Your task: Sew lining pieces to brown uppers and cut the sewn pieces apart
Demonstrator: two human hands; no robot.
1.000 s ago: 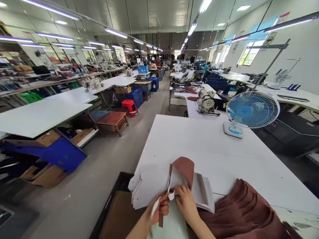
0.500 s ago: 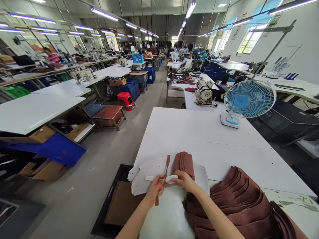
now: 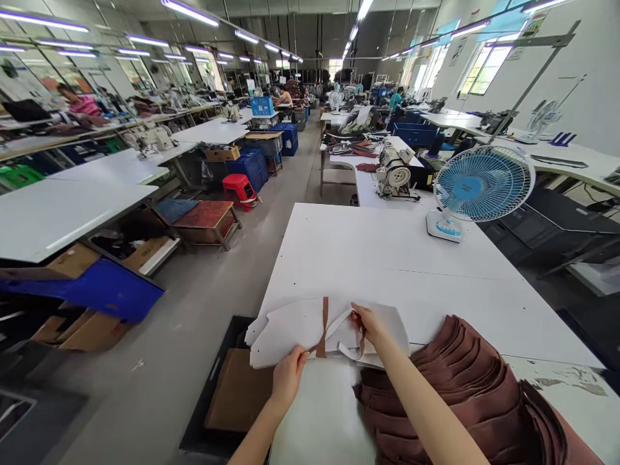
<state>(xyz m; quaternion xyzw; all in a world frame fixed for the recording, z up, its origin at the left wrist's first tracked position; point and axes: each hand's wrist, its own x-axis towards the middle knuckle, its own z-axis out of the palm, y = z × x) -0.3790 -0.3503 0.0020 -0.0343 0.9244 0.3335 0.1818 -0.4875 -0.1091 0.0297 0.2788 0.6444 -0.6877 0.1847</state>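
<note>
A stack of white sheets (image 3: 285, 329), shaped like cut pattern pieces, lies at the table's near edge. An upright brown strip (image 3: 325, 320) crosses the top of it. My left hand (image 3: 289, 374) is closed at the near edge of the sheets, its fingertips pinching the strip's narrow brown end. Over the right part of the stack, my right hand (image 3: 369, 324) pinches a narrow strip, white on one face and brown on the other. A loose white loop (image 3: 349, 351) of it hangs below the fingers. Large brown layered pieces (image 3: 450, 394) lie beneath and beside my right forearm.
A blue-and-white fan (image 3: 467, 190) stands at the table's far right, near a sewing machine (image 3: 394, 173). Below the left edge, a cardboard box (image 3: 239, 391) sits in a black crate. Across the aisle are a red stool (image 3: 239, 192) and a low wooden bench (image 3: 206, 219).
My hands have moved apart: the right up and rightward, the left slightly down-left. The strip between them has spread out. The small brown stack behind my right hand is no longer visible there.
</note>
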